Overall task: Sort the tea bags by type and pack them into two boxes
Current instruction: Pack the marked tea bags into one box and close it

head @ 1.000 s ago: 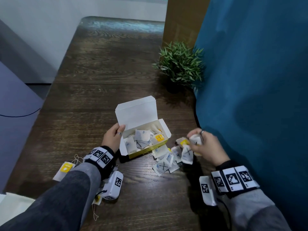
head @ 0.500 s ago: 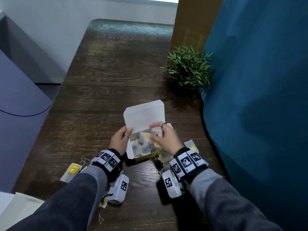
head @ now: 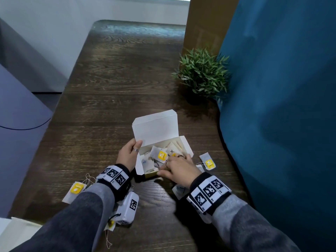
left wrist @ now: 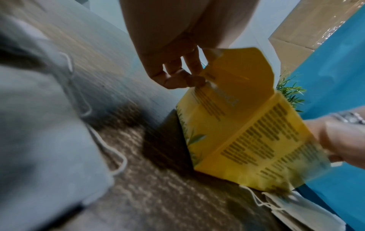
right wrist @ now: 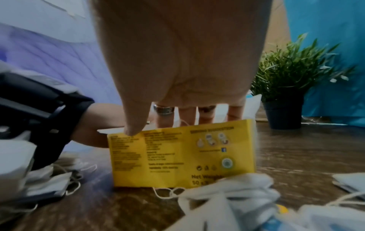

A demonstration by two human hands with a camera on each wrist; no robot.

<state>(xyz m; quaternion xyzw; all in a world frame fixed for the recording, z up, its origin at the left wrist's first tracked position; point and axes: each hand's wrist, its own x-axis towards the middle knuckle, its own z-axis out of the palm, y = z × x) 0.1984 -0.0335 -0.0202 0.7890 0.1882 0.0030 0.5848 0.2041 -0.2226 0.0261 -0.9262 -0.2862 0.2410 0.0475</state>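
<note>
Here, a little below the middle of the head view, the yellow box [head: 160,153] stands open on the dark wooden table [head: 112,91], its white lid flap [head: 155,127] raised toward the top of the frame and a loose heap of tea bags [head: 160,155] inside, one showing a yellow tag and another a black cross. The left hand [head: 128,155] grips the left edge of the lid where it meets the box, thumb on the white inside and curled fingers behind, as the left wrist view shows at the yellow outer face [left wrist: 237,125]. The right hand [head: 179,167] reaches over the near right corner of the box, its fingers straight and pointing down inside the front wall and its thumb pressed on the outside of that wall [right wrist: 183,156]; whether the fingers pinch a bag inside I cannot tell. More tea bags lie on the table around the box: one with a yellow tag [head: 208,160] just right of the right hand, one with a cross [head: 181,190] under the right wrist, and one with a yellow tag [head: 75,190] at lower left beside the left sleeve. A small potted plant [head: 201,73] stands at upper right, against a blue curtain [head: 281,106].
</note>
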